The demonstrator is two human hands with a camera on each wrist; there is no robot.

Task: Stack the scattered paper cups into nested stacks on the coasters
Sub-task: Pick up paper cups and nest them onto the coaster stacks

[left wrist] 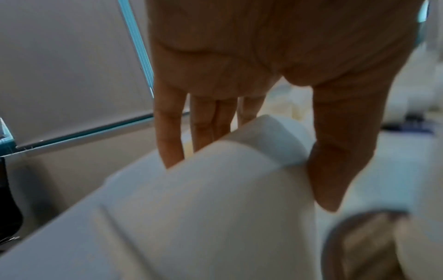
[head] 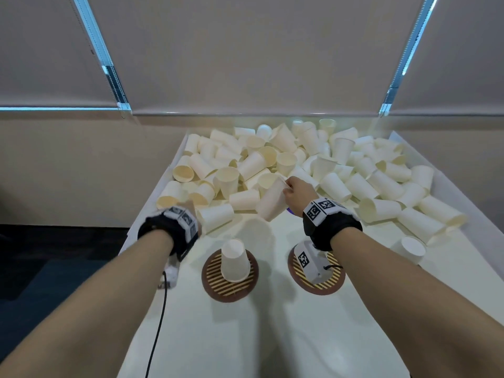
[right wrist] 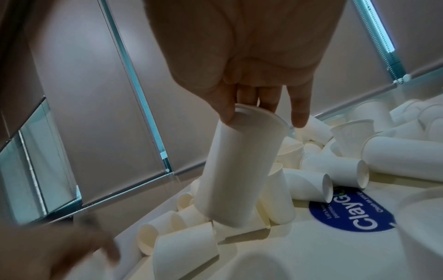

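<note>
Two round striped coasters lie near me on the white table [head: 272, 336]. The left coaster [head: 212, 285] carries one upside-down paper cup [head: 234, 261]. The right coaster [head: 334, 279] is partly hidden under my right wrist camera. My right hand [head: 286, 188] pinches the base of a paper cup [head: 272, 204] and holds it tilted above the near edge of the pile; thumb and fingers show on its bottom rim [right wrist: 249, 115]. My left hand [left wrist: 249, 181] is blurred, with thumb and fingers on either side of another cup [left wrist: 215, 208] near its base. In the head view its fingers are hidden behind the wristband.
A big heap of loose paper cups [head: 300, 165] covers the far half of the table, wall to wall. One upside-down cup [head: 409, 248] stands alone at the right. A blue round sticker [right wrist: 354, 214] lies below my right hand. The table's left edge [head: 131, 230] runs under my left wrist.
</note>
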